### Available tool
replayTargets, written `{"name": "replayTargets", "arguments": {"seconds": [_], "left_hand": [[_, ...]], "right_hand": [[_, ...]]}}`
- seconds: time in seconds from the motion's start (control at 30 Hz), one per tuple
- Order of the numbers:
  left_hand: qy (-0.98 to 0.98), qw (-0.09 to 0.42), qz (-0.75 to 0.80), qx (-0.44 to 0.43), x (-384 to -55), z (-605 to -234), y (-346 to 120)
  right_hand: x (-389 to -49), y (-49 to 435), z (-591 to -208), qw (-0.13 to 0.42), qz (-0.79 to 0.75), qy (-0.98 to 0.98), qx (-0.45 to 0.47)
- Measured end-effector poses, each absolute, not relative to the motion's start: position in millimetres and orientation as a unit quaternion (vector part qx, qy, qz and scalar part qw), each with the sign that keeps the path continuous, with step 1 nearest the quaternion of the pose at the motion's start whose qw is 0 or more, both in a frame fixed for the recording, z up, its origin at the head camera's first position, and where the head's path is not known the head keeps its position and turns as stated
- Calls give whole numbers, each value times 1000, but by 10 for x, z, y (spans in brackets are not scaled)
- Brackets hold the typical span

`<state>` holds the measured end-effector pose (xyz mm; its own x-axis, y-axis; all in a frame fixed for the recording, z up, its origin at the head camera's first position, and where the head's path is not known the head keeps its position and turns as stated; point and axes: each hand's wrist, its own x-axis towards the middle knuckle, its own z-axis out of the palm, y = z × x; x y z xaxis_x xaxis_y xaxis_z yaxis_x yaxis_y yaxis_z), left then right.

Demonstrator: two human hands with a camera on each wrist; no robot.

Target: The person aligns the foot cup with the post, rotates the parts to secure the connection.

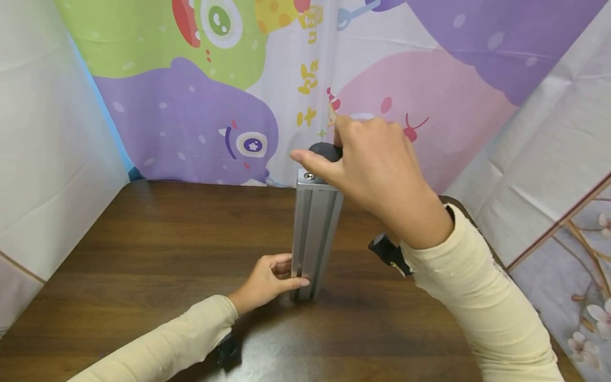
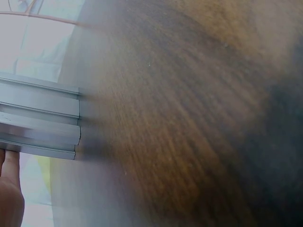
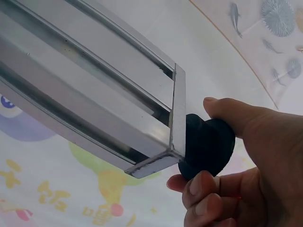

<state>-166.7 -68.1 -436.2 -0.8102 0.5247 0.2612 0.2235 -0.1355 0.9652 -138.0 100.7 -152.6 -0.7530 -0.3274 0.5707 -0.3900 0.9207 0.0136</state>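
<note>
A silver aluminium profile (image 1: 316,239) with long grooves stands upright on the brown table. Its top carries a metal end plate (image 3: 178,111) with a screw (image 1: 310,176) in it. From that plate rises a black rounded knob (image 3: 208,146), which my right hand (image 1: 379,167) grips, thumb on one side and fingers on the other. Low down, my left hand (image 1: 264,281) holds the profile, its thumb across the near face and its fingers at the left side. In the left wrist view, fingertips (image 2: 11,163) touch the profile's edge near its foot.
The wooden table (image 1: 157,239) reaches back to a cartoon-printed curtain (image 1: 191,122). White fabric hangs at the left (image 1: 33,132) and right. Black wrist gear (image 1: 389,252) sticks out below the right cuff, and another black piece (image 1: 228,350) sits under the left cuff.
</note>
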Motion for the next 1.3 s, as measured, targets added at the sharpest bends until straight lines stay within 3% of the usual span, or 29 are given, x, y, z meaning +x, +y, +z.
{"name": "replayTargets", "arguments": {"seconds": [0.2,0.33,0.43,0.63,0.83,1.0,1.2,1.3], "left_hand": [[649,106,697,286,-1666,-4364,-678],[649,107,696,287,-1662,-4362,-678],[649,106,696,288,-1659,-4362,-682],[656,105,692,283,-1659,-4361,-686],[652,115,696,278,-1663,-4368,-682],[651,115,696,278,-1662,-4362,-682],[653,112,693,285,-1665,-4369,-679],[657,114,690,282,-1664,-4370,-682]], "right_hand": [[-1369,1021,-1504,278,74,-937,197],[-1335,1103,-1421,214,112,-948,204],[-1352,1236,-1349,168,113,-941,272],[-1515,1462,-1260,114,103,-855,496],[-1574,1481,-1218,60,88,-843,528],[-1542,1377,-1251,94,96,-880,455],[-1469,1157,-1417,235,75,-933,263],[-1450,1093,-1478,280,54,-933,218]]}}
